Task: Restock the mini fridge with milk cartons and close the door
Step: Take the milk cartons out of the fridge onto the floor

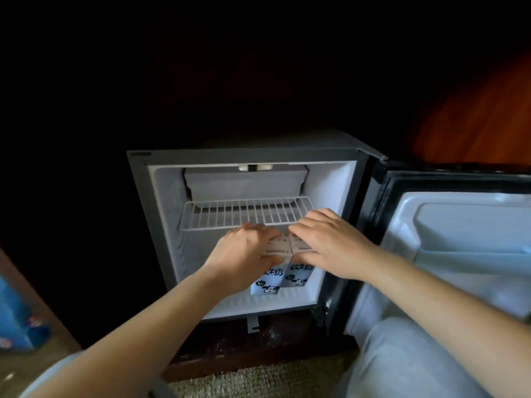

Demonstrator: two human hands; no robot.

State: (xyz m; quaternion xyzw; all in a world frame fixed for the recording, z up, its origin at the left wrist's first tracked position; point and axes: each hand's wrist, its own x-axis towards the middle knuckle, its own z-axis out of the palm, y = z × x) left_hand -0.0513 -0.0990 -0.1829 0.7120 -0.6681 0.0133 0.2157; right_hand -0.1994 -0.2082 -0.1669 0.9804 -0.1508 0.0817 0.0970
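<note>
Bold Chinese lettering, only partly legible

Just below the left grip (244, 251), the white-and-blue front of the left carton (268, 280) carries dark brush-style characters that seem to end in 牛奶 ("milk"); the first character is too blurred to read. Just below the right grip (330, 242), the right carton (300, 272) bears the same lettering, equally smeared. Between the two grips, the cartons' pale tops show fine printed lines too small to read. Far to the left of the left grip, a blue package (17, 317) has coloured print that cannot be made out.
</note>
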